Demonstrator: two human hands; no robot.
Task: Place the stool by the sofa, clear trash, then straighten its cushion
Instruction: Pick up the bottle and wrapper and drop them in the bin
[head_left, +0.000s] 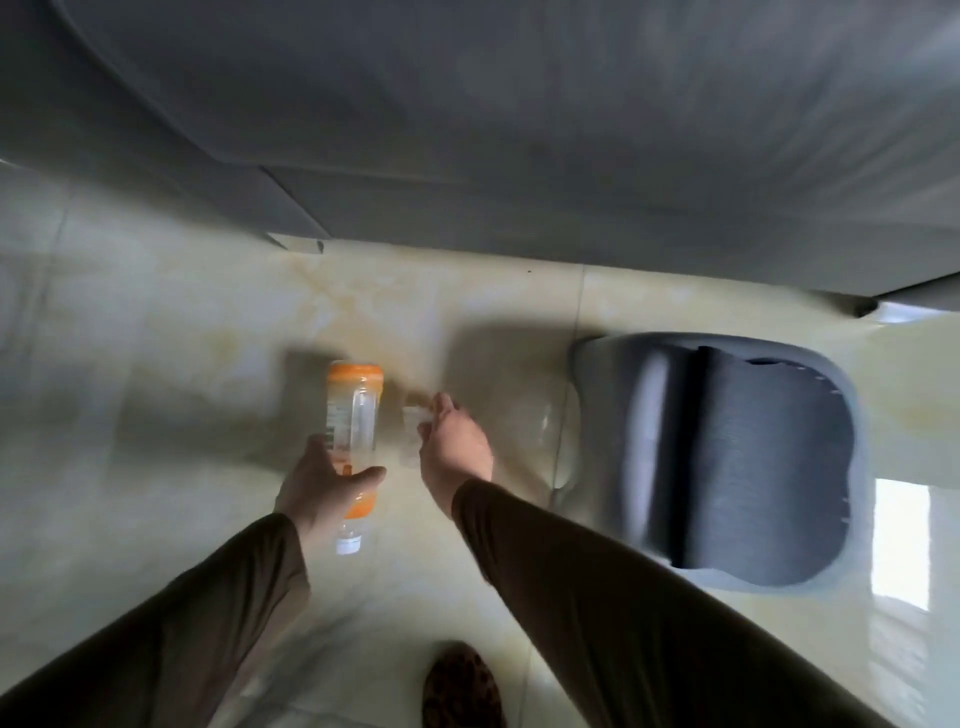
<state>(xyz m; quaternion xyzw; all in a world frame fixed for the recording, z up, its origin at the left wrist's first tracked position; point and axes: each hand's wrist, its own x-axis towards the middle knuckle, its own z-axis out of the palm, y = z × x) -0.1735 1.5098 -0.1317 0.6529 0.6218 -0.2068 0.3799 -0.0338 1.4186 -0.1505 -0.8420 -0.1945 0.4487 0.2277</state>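
Note:
My left hand (322, 480) is shut on a clear plastic bottle (353, 415) with an orange label, held above the floor with its white cap pointing toward me. My right hand (454, 441) reaches down just right of it, its fingers closing on a small clear piece of trash (415, 423); the blur hides what that piece is. The grey sofa (519, 130) fills the top of the view. A grey stool with a dark cushion (727, 462) stands on the floor at the right, close to the sofa's front edge.
The floor (182, 338) is glossy cream tile with bright window reflections at the far right. My foot in a leopard-print slipper (462, 686) shows at the bottom centre. A faint clear object (545, 431) lies between my right hand and the stool.

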